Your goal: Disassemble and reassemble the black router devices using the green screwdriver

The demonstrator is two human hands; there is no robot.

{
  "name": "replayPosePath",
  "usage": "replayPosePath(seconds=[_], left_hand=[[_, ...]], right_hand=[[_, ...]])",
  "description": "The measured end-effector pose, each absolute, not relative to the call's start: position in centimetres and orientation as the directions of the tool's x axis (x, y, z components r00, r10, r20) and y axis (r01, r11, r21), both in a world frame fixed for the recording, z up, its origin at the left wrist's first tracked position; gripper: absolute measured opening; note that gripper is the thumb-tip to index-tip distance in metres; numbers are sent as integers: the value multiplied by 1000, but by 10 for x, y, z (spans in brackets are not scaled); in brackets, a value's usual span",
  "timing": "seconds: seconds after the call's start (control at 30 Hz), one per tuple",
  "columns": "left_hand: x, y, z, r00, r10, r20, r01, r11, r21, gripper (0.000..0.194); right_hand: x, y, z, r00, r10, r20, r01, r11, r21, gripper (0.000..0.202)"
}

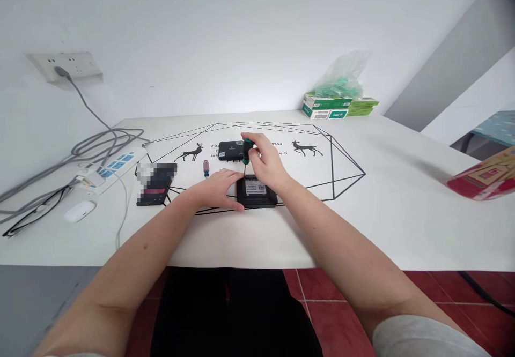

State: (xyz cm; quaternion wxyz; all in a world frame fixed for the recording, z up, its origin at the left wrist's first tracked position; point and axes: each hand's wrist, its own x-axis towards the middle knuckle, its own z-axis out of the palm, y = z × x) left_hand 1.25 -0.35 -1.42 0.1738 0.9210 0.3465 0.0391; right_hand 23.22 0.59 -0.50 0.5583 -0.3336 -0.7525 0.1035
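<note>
My right hand [266, 158] is closed round the green and black handle of a screwdriver [247, 152], held upright. Its thin shaft points down to the far left corner of a square black device [262, 203] with a white label. Against the left side of this device rests my left hand [219, 190], fingers stretched out and thumb apart near the front corner. A second black case [227, 150] lies just behind, partly covered by my right hand. Left of it is a small screwdriver [206, 168] with a clear red and blue handle.
To the left lie a phone [161, 181], a white power strip [120, 166], grey cables [94, 145], glasses [36, 212] and a white mouse-shaped case [80, 211]. Green and white boxes [328, 105] with a plastic bag [341, 75] stand back right; a red package [485, 177] is far right.
</note>
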Motion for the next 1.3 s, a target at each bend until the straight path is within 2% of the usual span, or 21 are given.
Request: replayPosePath(seconds=[0.1,0.3,0.47,0.57,0.67,0.83,1.07,1.2,1.3], left_hand=[[11,-3,-16,757,651,-59,626,-696,351,109],[10,1,-26,725,683,-88,669,-669,323,125],[10,4,-28,741,665,-87,655,-688,313,126],[10,3,-24,738,666,-110,663,-683,307,126],[11,2,-21,734,669,-119,668,-680,302,125],[8,4,-24,747,658,-94,649,-692,316,125],[6,5,-25,743,659,-116,657,-686,311,124],[7,6,-25,742,659,-118,659,-686,310,124],[6,7,-26,751,652,-106,648,-695,312,123]], right_hand=[[232,7,-7,-127,603,788,395,759,-517,47],[232,3,-1,-134,585,800,376,777,-505,40],[229,-2,2,-70,711,699,304,683,-664,21],[227,-2,1,-45,768,639,251,627,-737,30],[226,-2,-3,-66,778,625,211,623,-753,30],[229,0,-6,-154,764,627,212,645,-734,35],[233,4,-3,-109,609,785,393,752,-529,40],[233,4,-1,-69,598,799,430,740,-517,42],[233,1,1,-75,630,773,409,727,-552,38]])
